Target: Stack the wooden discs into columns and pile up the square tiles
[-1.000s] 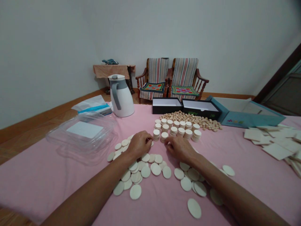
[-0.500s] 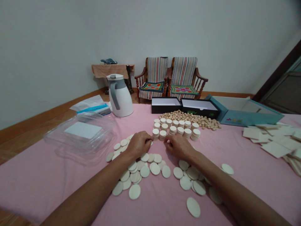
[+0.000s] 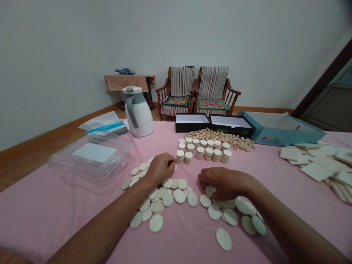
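Note:
Flat pale round discs (image 3: 165,198) lie scattered on the pink cloth (image 3: 55,212) in front of me. My left hand (image 3: 161,168) rests curled on the left heap, its fingertips pinched near the nearest short stack of discs (image 3: 180,156). My right hand (image 3: 222,182) lies palm down with bent fingers on the right scatter of discs (image 3: 231,216), touching one at its fingertips. Behind both hands stand several neat stacks of discs (image 3: 209,150). What the fingers hold is hidden.
A heap of small wooden beads (image 3: 225,137) lies behind the stacks, then two black open boxes (image 3: 211,123) and a teal box (image 3: 277,134). Square wooden tiles (image 3: 319,165) pile at right. A clear plastic container (image 3: 93,157) and white jug (image 3: 137,112) stand at left.
My right hand has drawn back from the stacks towards me and settled on the loose discs at the right. My left hand has hardly moved.

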The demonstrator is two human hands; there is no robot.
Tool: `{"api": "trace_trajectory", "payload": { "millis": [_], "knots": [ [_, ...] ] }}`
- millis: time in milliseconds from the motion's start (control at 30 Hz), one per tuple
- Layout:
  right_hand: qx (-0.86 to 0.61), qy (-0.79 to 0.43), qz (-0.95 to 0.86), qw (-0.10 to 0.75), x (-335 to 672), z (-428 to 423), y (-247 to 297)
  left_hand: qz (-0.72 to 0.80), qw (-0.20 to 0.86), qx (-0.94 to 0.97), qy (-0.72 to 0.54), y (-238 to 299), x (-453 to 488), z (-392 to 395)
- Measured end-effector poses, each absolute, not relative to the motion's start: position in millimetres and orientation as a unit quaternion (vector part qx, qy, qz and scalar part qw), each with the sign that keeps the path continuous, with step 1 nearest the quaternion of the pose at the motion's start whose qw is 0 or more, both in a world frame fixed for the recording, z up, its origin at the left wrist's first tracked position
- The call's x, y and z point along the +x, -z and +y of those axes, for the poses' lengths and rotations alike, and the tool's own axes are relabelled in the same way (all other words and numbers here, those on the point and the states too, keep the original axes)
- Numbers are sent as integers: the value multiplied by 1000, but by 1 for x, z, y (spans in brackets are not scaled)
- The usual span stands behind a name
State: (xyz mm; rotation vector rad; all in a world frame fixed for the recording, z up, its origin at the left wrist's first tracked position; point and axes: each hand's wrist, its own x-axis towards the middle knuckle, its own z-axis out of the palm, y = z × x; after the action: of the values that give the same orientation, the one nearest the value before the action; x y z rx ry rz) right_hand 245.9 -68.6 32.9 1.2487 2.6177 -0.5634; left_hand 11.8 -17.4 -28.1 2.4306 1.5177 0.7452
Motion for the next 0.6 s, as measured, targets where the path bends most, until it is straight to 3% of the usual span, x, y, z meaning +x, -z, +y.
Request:
{"api": "trace_trajectory", "payload": {
  "millis": [233,400,600],
  "knots": [
    [397,244,885,-5,244,-52,-23,513,95,815,-253,28,12,-17],
    [463,188,857,-122,245,-41,-16,510,89,816,-258,30,12,-17],
    [479,173,858,-65,242,-48,-6,510,89,817,-253,28,12,-17]
  ]
}}
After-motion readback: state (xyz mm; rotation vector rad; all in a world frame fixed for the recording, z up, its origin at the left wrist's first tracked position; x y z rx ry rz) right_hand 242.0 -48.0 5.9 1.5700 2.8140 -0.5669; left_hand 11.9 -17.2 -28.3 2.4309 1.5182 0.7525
